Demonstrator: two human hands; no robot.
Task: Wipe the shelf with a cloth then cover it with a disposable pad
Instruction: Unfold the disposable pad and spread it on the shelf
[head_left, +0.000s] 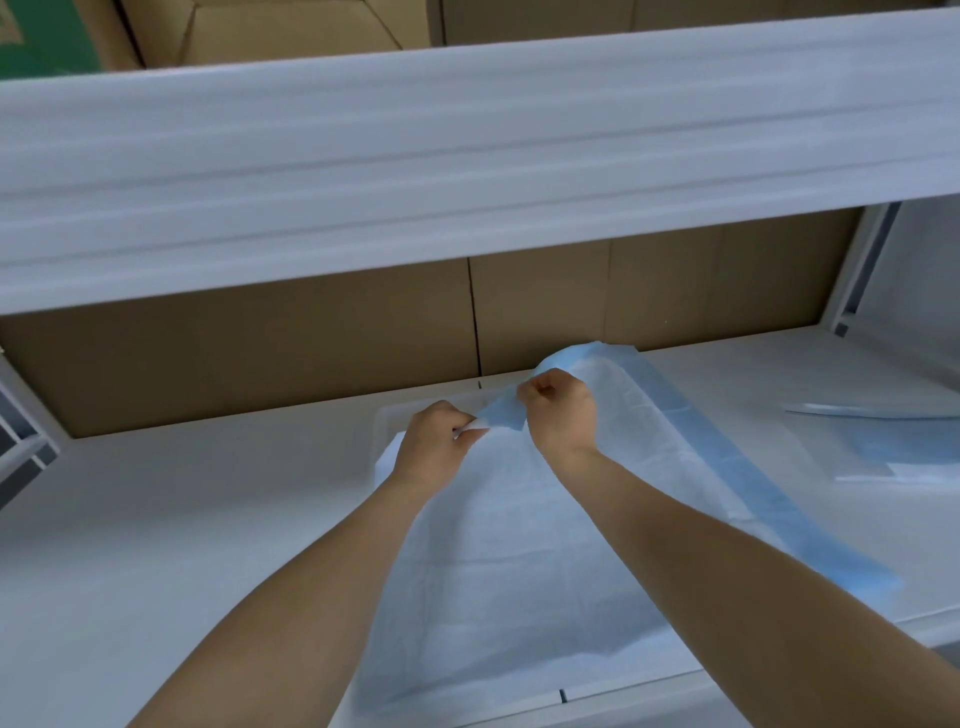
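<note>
A disposable pad (519, 545), white with blue borders, lies partly folded on the white shelf (182, 509) in the middle of the view. Its far edge curls up near the cardboard back wall. My left hand (439, 441) pinches a white layer of the pad at its far end. My right hand (558, 410) pinches a blue strip of the same pad just to the right, fingers curled. Both hands are close together, pulling the layers apart. No cloth is in view.
A white upper shelf board (467, 166) hangs over the work area. Brown cardboard (260, 353) forms the back wall. A clear plastic wrapper (883, 436) lies at the right of the shelf. Metal uprights stand at the left (26, 436) and right (862, 270) ends.
</note>
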